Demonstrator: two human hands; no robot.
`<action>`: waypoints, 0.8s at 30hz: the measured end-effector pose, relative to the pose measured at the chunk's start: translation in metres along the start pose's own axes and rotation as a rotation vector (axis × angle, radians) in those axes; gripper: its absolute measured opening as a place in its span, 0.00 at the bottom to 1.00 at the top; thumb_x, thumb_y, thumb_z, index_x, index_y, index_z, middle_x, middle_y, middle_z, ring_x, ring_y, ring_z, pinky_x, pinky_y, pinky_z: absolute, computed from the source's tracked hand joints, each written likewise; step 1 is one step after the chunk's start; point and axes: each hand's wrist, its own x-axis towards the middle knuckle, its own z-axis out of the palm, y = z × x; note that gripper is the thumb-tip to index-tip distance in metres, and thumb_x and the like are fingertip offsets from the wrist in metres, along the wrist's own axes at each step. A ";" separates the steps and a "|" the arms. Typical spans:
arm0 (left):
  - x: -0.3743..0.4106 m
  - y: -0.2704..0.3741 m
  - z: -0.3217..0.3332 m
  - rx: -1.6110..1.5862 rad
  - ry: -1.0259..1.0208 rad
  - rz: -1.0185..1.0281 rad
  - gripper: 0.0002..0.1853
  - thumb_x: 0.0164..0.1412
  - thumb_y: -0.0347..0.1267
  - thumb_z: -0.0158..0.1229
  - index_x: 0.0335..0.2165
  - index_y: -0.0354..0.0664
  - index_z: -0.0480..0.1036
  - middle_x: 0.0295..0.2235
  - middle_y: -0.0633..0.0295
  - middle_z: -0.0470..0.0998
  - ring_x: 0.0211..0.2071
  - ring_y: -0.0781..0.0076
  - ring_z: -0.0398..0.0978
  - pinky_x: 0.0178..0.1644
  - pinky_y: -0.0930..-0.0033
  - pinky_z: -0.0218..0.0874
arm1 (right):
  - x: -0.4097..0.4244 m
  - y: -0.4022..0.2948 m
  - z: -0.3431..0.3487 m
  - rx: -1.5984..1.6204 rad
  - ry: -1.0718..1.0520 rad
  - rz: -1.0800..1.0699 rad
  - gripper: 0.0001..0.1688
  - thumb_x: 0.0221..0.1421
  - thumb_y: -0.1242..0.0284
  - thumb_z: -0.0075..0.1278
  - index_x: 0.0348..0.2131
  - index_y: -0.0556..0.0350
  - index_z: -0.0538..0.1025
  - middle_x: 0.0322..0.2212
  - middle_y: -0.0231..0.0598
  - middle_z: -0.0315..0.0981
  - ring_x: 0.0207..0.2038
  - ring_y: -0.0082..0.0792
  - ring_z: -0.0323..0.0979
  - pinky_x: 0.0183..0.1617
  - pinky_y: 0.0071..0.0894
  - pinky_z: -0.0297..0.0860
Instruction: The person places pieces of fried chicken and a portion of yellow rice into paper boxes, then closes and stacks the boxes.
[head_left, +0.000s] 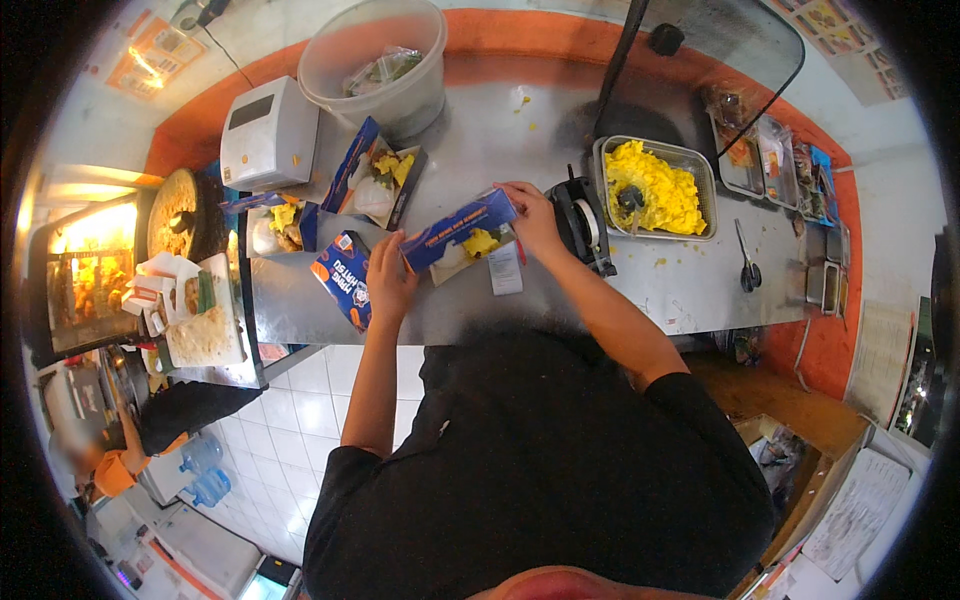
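Both hands hold a blue printed cardboard food box (459, 229) by its two ends, its lid partly raised. Yellow scrambled egg (481, 242) shows inside it. My left hand (390, 274) grips the left end and my right hand (529, 214) the far right corner. Beneath the box's right side lies a paper receipt (505, 270). A closed blue box (341, 277) rests left of my left hand. Two more boxes with food, one long (375, 184) and one smaller (281, 225), stand with lids up beyond it. Just right of my right hand is a black tape dispenser (581, 221).
A steel basket (712, 217) of scrambled egg stands at the right, with scissors (747, 259) beyond. A white printer (268, 135) and a clear plastic tub (375, 82) are at the back left. A cutting board (214, 322) lies far left, near another person (120, 465).
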 end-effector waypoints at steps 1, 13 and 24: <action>-0.011 -0.002 0.002 -0.040 0.008 0.039 0.35 0.41 0.17 0.61 0.53 0.37 0.67 0.50 0.49 0.74 0.50 0.48 0.74 0.54 0.58 0.65 | -0.009 -0.001 0.003 -0.021 0.031 0.019 0.22 0.52 0.84 0.53 0.47 0.51 0.80 0.34 0.36 0.76 0.36 0.29 0.74 0.39 0.24 0.70; -0.045 0.024 0.007 -0.122 -0.133 -0.127 0.43 0.39 0.17 0.66 0.57 0.38 0.61 0.58 0.49 0.69 0.57 0.49 0.69 0.58 0.57 0.63 | -0.044 -0.037 0.027 0.748 0.057 0.898 0.11 0.61 0.71 0.47 0.41 0.58 0.72 0.34 0.41 0.75 0.32 0.39 0.75 0.39 0.36 0.72; -0.051 0.030 0.003 -0.176 -0.013 -0.009 0.38 0.43 0.20 0.67 0.55 0.39 0.64 0.58 0.49 0.68 0.58 0.49 0.68 0.60 0.56 0.61 | -0.027 -0.032 0.055 1.035 0.037 0.853 0.10 0.60 0.72 0.45 0.37 0.52 0.77 0.37 0.33 0.76 0.40 0.33 0.75 0.44 0.33 0.71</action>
